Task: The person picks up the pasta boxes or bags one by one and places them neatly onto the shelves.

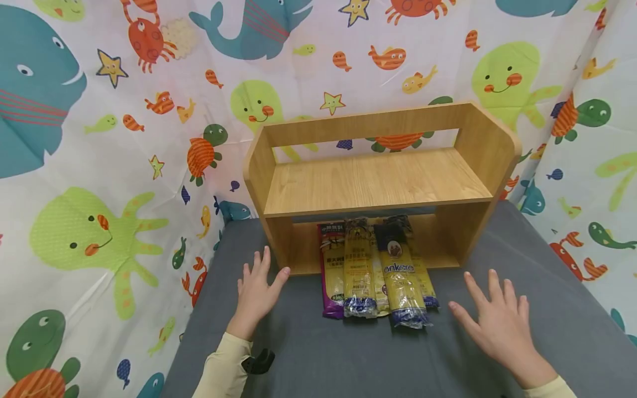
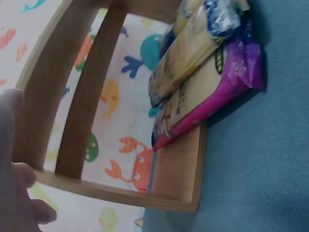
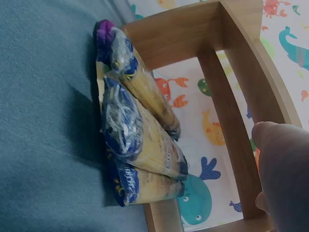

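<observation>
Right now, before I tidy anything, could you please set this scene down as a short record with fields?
shelf: wooden, two boards, standing on the table
packs: several, yellowish contents, on the lower board, near ends jutting past its front edge
leftmost: purple-edged pack
overlap: blue-and-yellow pack partly covers the one on its right
left hand: fingers spread, holding nothing, near the shelf's left front corner
right hand: fingers spread, holding nothing, right of the packs
backdrop: white, printed with sea animals
</observation>
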